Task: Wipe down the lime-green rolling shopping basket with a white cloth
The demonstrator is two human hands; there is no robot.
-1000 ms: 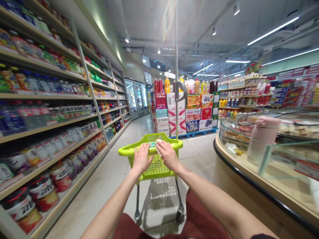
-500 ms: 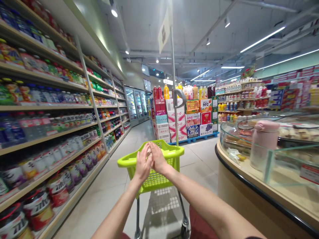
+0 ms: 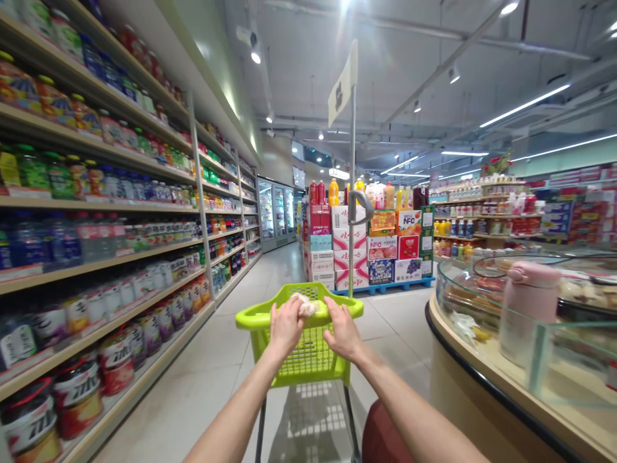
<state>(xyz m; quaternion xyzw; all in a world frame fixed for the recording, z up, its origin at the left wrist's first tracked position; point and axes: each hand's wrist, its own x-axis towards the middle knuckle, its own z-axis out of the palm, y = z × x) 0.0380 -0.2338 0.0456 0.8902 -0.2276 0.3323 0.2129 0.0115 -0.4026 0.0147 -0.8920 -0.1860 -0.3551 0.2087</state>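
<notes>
A crumpled whitish item (image 3: pixel 304 306), too small to identify, is in my left hand (image 3: pixel 288 325) over the near side of the lime green shopping cart (image 3: pixel 260 316). My fingers are closed around it. To its right, my right hand (image 3: pixel 343 328) has its fingers apart and holds nothing, near the cart's rim. The two hands are separated. A metal pole (image 3: pixel 353 161) with a sign (image 3: pixel 340 93) rises from the cart.
Drink shelves (image 3: pixel 110 204) line the left. Stacked juice boxes (image 3: pixel 351 247) stand ahead. On the right is a curved glass-edged counter (image 3: pixel 436 308) with a pink bottle (image 3: pixel 530 308) and a crumpled white bag (image 3: pixel 463 325).
My hands were together over the cart and have moved apart, my right hand going right. The whitish item now shows more clearly. The view has shifted, so the surroundings sit further right and lower.
</notes>
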